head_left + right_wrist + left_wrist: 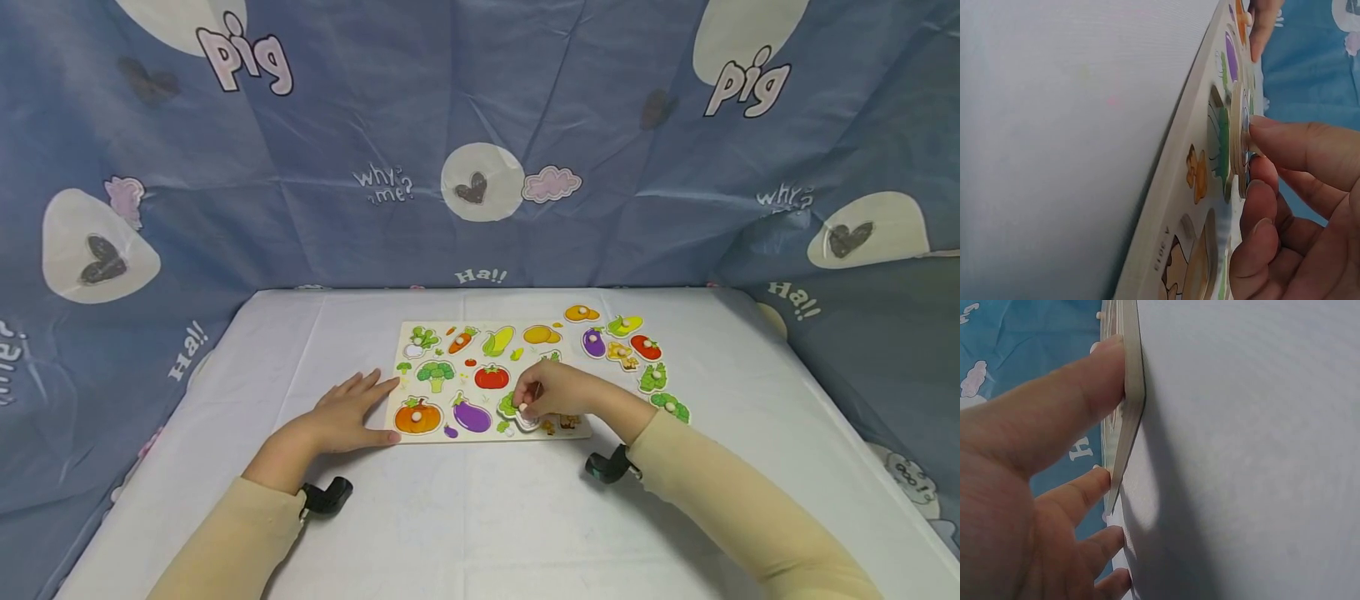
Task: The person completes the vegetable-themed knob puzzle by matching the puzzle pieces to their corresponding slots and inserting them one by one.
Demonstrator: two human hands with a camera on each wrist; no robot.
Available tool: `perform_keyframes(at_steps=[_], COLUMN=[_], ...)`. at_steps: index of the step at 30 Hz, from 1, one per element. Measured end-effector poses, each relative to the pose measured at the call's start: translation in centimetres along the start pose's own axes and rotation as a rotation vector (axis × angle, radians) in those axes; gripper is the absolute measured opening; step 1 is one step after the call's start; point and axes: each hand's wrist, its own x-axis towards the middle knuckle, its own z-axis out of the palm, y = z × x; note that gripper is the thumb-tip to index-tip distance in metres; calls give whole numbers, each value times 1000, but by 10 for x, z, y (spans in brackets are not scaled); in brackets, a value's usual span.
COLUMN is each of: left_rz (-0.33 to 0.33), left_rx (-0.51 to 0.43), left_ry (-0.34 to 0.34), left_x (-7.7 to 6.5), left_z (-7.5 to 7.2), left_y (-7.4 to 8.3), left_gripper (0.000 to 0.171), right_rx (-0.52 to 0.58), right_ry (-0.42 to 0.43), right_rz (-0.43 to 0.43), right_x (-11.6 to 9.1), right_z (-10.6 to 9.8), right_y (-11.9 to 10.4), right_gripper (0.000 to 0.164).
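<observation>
A wooden vegetable puzzle board [476, 436] lies on the table. My right hand [558, 390] pinches the knob of a green-and-white vegetable piece [507, 406] between thumb and fingers, over the board's lower right part. In the right wrist view, that piece [1237, 134] stands tilted over a recess with green printing. My left hand [348, 415] has its fingers spread at the board's left end; its thumb [1107, 372] touches the near corner edge. Knobbed pumpkin [408, 422], carrot [467, 335] and white-bulbed vegetable [424, 335] pieces sit in the board.
Right of the board lie several loose knobbed pieces, among them an eggplant [592, 343], corn [632, 323], tomato [651, 350], potato [576, 314] and broccoli [677, 410]. A blue printed cloth [337, 233] hangs behind the white table [480, 525]. Each wrist carries a black camera [327, 497].
</observation>
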Motion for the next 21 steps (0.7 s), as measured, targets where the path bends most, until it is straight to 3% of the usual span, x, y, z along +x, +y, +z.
perform_keyframes(at_steps=[21], left_rz=[-4], left_rx=[-5], left_ry=[2], left_x=[-1], left_z=[0], left_y=[1], left_gripper=[97], right_rx=[-43], right_ry=[21], right_rz=[83], right_x=[6], right_z=[7], right_y=[-4], right_gripper=[12])
